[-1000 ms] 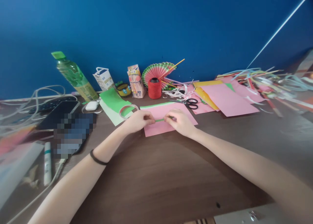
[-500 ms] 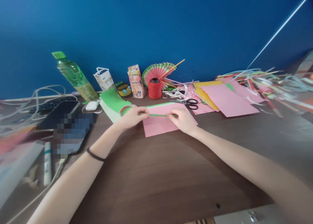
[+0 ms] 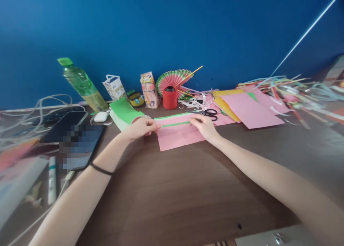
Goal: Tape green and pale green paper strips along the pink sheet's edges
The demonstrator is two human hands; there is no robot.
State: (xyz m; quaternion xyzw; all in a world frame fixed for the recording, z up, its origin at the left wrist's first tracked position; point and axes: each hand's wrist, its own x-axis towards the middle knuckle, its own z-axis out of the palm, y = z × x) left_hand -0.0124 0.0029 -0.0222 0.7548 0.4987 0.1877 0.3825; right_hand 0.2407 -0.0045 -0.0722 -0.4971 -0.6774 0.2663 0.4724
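A thin green paper strip point(image 3: 176, 124) runs nearly straight between my two hands, just over a pink sheet of paper point(image 3: 178, 140). My left hand point(image 3: 141, 127) is closed in a pinch at the strip's left end. On the right, my right hand point(image 3: 205, 127) pinches the other end near the sheet's right side. Behind my left hand a roll of tape point(image 3: 141, 116) is partly hidden, beside a green sheet point(image 3: 125, 110). A green and white edge point(image 3: 169, 116) shows along the far side of the pink sheet. Black-handled scissors point(image 3: 211, 113) lie beyond my right hand.
Along the blue wall stand a green bottle point(image 3: 83, 85), a white carton point(image 3: 115, 86), a red thread spool point(image 3: 170, 98) and a folded paper fan point(image 3: 172, 79). Phones point(image 3: 88, 142), cables and a marker point(image 3: 52, 179) lie left. Pink sheets point(image 3: 254, 110) and paper strips lie right.
My hands have moved apart, left hand leftward and right hand rightward. More of the green strip shows between them. The pink sheet stays in nearly the same place.
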